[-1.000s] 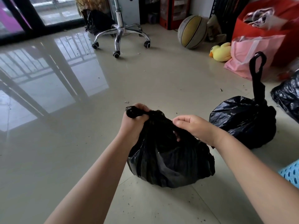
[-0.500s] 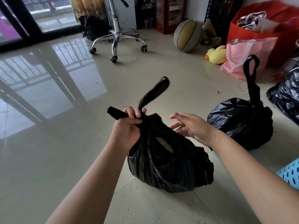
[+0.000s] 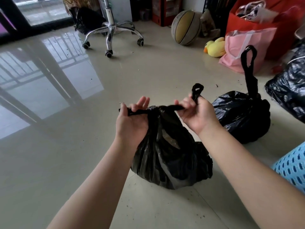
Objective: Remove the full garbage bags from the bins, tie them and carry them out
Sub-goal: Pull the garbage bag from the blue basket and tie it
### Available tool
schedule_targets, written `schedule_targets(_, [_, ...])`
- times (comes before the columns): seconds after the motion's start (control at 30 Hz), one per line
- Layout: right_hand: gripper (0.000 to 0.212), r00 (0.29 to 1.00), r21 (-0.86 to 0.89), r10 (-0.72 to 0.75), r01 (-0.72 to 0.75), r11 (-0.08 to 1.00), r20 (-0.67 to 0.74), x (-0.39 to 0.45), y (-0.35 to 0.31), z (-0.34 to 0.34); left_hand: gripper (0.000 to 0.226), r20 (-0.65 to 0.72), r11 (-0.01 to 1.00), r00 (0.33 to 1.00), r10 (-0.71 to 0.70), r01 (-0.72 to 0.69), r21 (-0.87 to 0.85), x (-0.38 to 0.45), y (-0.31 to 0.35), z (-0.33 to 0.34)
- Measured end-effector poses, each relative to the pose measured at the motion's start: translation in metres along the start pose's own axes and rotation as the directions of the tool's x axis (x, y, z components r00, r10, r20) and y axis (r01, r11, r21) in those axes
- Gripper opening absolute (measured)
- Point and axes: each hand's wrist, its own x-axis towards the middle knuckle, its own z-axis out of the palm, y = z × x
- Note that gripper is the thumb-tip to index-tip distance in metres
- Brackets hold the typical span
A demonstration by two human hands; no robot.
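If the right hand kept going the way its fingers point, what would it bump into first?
Probably the left hand. The right hand points its fingers leftward along the stretched handle of the black garbage bag, with that bag's knot between them. Depth is hard to judge.

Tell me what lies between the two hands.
In the head view, the knotted neck of the crumpled black plastic garbage bag spans between left hand and right hand, each pulling one handle strip.
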Motion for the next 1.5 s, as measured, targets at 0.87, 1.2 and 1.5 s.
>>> schedule_targets(0.87, [0.038,0.779,-0.78,-0.414,-0.149,0.608,-0.471,0.031,-0.016,-0.106,0.054,-0.029,-0.58,0.988,0.151,0.112,0.807,-0.028,0.022,-0.102])
schedule_targets(1.2, [0.025,0.843,-0.555,-0.19,-0.146,0.819,-0.503,0.027,-0.008,-0.087,0.07,-0.455,0.252,0.773,0.442,0.379,0.89,-0.007,0.019,-0.102])
schedule_targets(1.5, [0.022,0.852,-0.804,0.101,-0.519,0.291,-0.514,0.012,0.009,-0.084,0.031,-0.477,0.712,0.738,-0.477,0.643,0.282,-0.031,0.032,-0.104])
